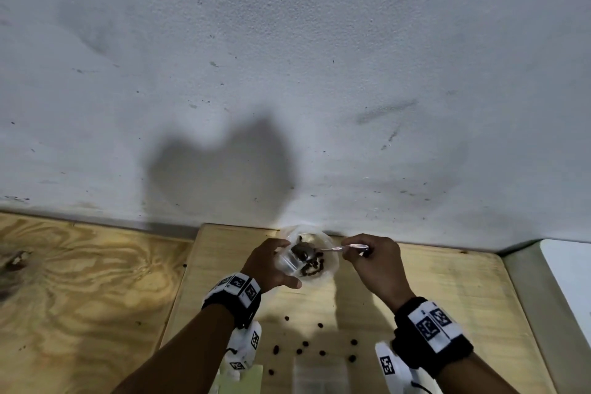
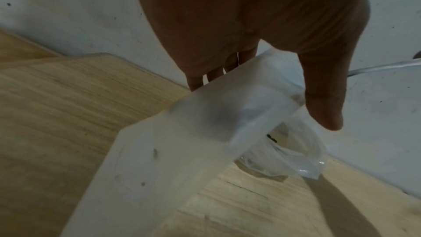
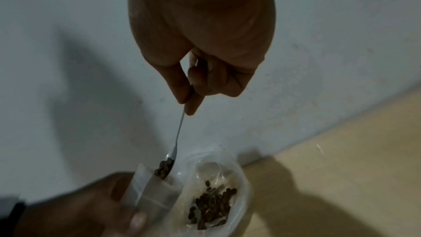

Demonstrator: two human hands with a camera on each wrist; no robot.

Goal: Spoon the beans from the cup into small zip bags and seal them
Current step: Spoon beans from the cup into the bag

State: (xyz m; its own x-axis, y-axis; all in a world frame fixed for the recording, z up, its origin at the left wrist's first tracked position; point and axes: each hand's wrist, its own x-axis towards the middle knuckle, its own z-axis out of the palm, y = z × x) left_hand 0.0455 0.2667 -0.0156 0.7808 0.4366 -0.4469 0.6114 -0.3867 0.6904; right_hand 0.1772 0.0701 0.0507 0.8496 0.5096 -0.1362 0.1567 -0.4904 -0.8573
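Brown beans [image 3: 210, 206] in clear cup [image 3: 241, 183], frosted zip bag [image 3: 154, 192]

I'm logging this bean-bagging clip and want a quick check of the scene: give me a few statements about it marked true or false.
1. The right hand holds a spoon loaded with beans. True.
2. The left hand holds a small zip bag at the spoon's bowl. True.
3. The cup is empty. False: beans still lie in it.
4. Loose beans lie scattered on the wooden board. True.
5. The spoon rests flat on the board. False: it is held in the air above the bag's mouth.
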